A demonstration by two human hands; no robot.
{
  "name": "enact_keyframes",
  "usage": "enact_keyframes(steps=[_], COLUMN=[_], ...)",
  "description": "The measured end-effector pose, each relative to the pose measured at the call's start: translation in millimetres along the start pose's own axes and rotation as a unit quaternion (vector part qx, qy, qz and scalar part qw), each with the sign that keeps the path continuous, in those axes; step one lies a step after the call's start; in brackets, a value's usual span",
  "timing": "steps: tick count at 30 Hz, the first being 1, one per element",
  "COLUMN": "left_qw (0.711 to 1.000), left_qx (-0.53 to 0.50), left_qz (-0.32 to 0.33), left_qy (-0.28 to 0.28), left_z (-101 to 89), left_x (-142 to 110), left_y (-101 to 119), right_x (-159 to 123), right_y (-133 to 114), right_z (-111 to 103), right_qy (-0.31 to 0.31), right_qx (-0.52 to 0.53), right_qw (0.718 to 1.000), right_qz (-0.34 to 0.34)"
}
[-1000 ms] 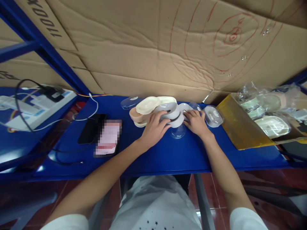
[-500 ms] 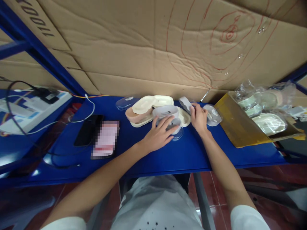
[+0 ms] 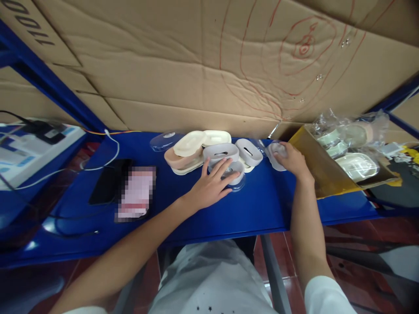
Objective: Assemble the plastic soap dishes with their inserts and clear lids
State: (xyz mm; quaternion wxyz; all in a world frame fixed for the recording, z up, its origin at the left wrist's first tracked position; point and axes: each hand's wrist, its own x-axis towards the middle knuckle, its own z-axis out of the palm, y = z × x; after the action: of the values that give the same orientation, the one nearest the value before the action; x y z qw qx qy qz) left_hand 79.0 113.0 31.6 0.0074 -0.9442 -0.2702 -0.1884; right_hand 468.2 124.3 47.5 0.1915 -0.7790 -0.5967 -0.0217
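Containers of oval plastic lie grouped mid-bench, and I judge the step in hand to be sorting or shifting pieces by hand. At the right end of the group is a translucent grey case (image 3: 274,160), with the right hand (image 3: 290,160) curled over its right side, fingers closed on it; how firm the grip is, I cannot tell. The left hand (image 3: 212,185) is spread wide over a small grey holder (image 3: 240,168), fingertips resting on it. As I judge it, the next move calls for the left hand to steady the stack while the right keeps a light pinch, as thin plastic could slip. Just beyond the left fingers sits a slotted grey holder (image 3: 220,151); to its right, another slotted holder (image 3: 250,150) sits over a cream piece. Farther left are a peach tub (image 3: 178,161) with a cream lid (image 3: 189,143) over it, and a clear cover (image 3: 163,141) bearing a sticker too small to read. Outward on the blue bench (image 3: 255,213), an open carton (image 3: 314,174) of bagged pieces stands at the right and a phone (image 3: 137,192) with a pixelated screen at the left. Behind, the cardboard wall (image 3: 157,74) carries black print reading 1100, cut by the frame edge, and red hand-drawn curves around marks I cannot read.
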Motion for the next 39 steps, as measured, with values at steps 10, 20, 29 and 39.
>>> enact_keyframes(steps=[10, 20, 29, 39], left_qw=[1.0, 1.0, 1.0, 0.996], left_qx=[0.006, 0.009, 0.005, 0.008], left_qz=[0.002, -0.001, 0.003, -0.071], left_qy=[-0.004, -0.008, 0.003, 0.061], left_z=[-1.8, -2.8, -5.3, -14.9], left_x=[-0.7, -1.1, -0.8, -1.3], left_y=[-0.6, -1.2, -3.3, -16.8], right_x=[-7.1, -22.6, -14.2, 12.6], right_y=[-43.1, -68.5, -54.3, -18.1], right_z=[-13.7, 17.4, 17.0, 19.2], right_qy=[0.12, -0.117, -0.089, 0.155], right_qx=[-0.078, -0.129, -0.031, 0.109], right_qw=[0.988, 0.981, 0.991, 0.98], right_qz=[-0.049, -0.085, -0.098, 0.055])
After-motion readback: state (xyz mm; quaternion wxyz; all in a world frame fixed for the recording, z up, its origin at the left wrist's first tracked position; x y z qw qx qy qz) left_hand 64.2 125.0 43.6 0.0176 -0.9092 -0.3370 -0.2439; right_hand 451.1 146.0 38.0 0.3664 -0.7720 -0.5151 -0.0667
